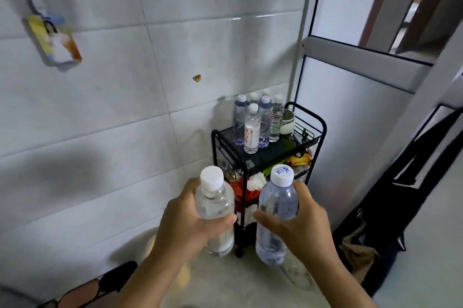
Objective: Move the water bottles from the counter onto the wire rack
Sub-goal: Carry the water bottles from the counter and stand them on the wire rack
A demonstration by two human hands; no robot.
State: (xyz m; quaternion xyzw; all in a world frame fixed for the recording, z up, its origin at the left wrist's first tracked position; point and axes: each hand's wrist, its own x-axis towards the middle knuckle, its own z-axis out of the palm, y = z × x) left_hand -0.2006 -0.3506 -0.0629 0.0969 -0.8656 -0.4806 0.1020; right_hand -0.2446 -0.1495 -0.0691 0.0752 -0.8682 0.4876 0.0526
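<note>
My left hand grips a clear water bottle with a plain white cap, held upright. My right hand grips a second, bluish water bottle whose white cap bears blue print. Both bottles hang in the air in front of and below the top shelf of a black wire rack. Several water bottles stand upright on that top shelf, toward its back left.
A bowl sits on the top shelf beside the bottles. Packets and a red bag fill the lower shelves. White tiled wall lies behind and left. A silver door panel and a dark bag are at the right.
</note>
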